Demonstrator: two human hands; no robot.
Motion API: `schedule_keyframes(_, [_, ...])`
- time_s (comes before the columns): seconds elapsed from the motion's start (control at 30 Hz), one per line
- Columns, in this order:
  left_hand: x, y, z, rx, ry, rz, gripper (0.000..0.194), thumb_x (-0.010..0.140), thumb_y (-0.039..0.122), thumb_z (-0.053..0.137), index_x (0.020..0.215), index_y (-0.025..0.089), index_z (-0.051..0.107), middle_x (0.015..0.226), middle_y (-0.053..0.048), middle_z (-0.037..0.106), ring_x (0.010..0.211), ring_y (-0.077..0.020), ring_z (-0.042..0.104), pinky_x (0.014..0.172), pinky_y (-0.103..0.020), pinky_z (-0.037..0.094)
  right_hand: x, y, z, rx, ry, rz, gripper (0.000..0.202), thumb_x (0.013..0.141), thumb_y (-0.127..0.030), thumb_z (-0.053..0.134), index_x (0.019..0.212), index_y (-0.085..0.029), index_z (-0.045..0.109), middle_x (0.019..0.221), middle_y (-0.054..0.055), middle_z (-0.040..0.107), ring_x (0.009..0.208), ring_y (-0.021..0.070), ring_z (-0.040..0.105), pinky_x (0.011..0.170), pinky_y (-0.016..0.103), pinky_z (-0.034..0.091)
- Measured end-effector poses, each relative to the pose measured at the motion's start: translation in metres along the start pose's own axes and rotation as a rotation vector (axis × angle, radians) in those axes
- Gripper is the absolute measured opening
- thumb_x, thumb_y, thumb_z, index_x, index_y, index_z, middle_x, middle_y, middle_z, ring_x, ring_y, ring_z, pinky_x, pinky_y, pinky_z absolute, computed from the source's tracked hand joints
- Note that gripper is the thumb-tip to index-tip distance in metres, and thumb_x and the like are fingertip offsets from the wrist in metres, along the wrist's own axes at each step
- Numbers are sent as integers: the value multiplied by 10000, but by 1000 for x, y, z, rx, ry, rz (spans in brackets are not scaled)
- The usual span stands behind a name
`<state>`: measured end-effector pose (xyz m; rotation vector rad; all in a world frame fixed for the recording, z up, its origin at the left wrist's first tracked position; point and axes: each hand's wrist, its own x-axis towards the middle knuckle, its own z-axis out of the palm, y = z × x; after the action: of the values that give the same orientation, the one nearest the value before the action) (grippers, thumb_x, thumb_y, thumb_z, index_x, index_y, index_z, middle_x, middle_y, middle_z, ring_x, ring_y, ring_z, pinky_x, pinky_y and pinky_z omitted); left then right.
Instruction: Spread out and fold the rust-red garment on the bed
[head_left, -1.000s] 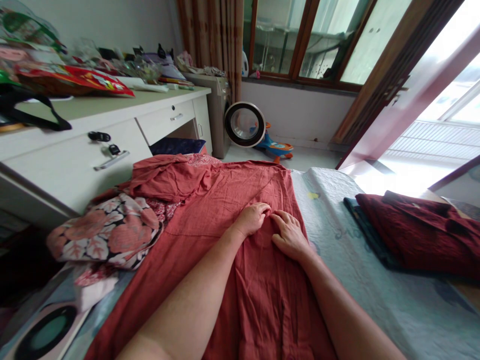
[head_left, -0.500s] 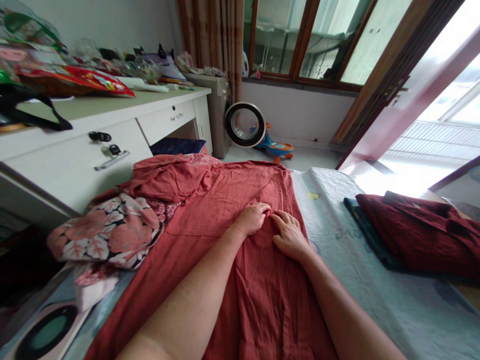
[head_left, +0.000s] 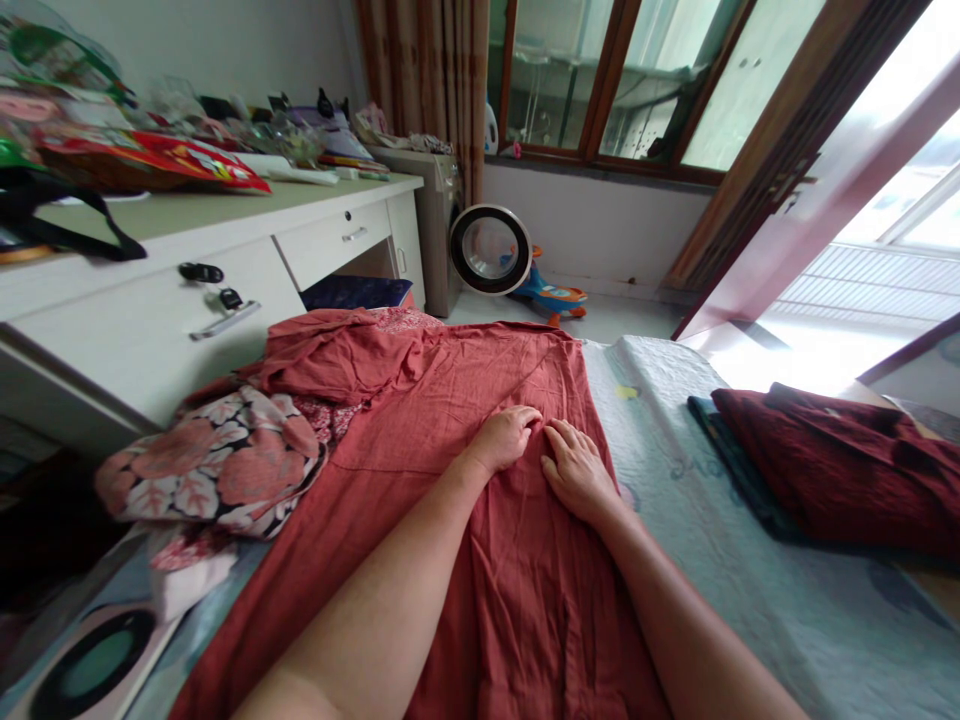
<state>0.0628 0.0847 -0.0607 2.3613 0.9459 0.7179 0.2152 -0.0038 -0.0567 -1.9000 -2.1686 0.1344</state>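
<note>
A rust-red garment (head_left: 420,440) lies spread over the light blue sheet in front of me, with its far left part bunched up. My left hand (head_left: 508,438) rests near its middle, fingers curled and pinching a bit of the cloth. Just to the right, my right hand (head_left: 579,464) lies on the same garment, palm down with fingers stretched out. The two hands are close but apart. Wrinkles run down the fabric between my forearms. A black, pink and white floral cloth (head_left: 225,455) sits crumpled to the left of the garment.
Folded dark red clothes (head_left: 840,470) are stacked on the right of the sheet (head_left: 675,510). A white desk (head_left: 247,225) piled with packets stands at left. Beyond are a washing machine with its round door (head_left: 491,250) swung out, and a blue ride-on toy (head_left: 551,292).
My right hand has shifted very slightly on the cloth, its fingers a little closer together. My left hand stays where it was, and the garment looks the same.
</note>
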Motion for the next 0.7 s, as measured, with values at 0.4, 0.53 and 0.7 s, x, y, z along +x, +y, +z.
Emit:
schedule_keyframes(0.4, [0,-2,1,1,7,-2,341,846,63,505,1122,194,656,1180,-47,694,1108,-169,619,1060,-341,449,-4,-5,3,-67,-66,18,636,982,-498,381,1492,-118,379,1576,166,326,1479,275,237,1188,500,189])
schedule_keyframes(0.53, [0,-1,1,-9,17,-2,327,854,66,496,1109,194,654,1173,-45,695,1103,-164,619,1057,-326,446,-4,-6,2,-55,-33,18,596,969,-480,420,1466,-151,423,1556,157,366,1458,277,282,1176,496,211])
schedule_keyframes(0.7, [0,-1,1,-11,6,3,301,838,59,504,1061,186,662,1146,-52,693,1095,-171,617,1057,-322,436,-3,-7,-2,-19,35,5,504,942,-401,488,1369,-137,532,1481,148,469,1380,284,389,1152,459,271])
